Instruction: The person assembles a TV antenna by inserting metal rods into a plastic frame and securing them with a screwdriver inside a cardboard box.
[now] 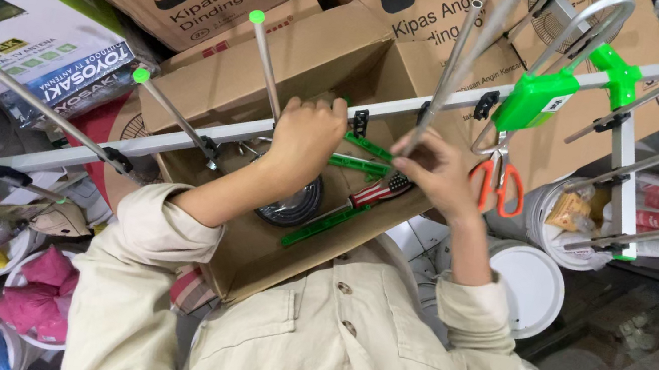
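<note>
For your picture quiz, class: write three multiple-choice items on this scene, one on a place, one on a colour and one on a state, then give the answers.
1. Where are the orange-handled scissors?
A. In the left hand
B. Beside the right hand, under the green plastic block
C. Tucked in a pocket

2. What colour are the caps on the rod tips at the left?
A. Red
B. Yellow
C. Green

3. What is the left hand doing?
A. Gripping the white bar
B. Lying flat and open
C. Holding a cup

Answers:
1 B: the scissors' handles show just past the right hand, which pinches a metal rod.
2 C: each cap in view is bright green.
3 A: the left hand's fingers curl over the white bar.
</note>
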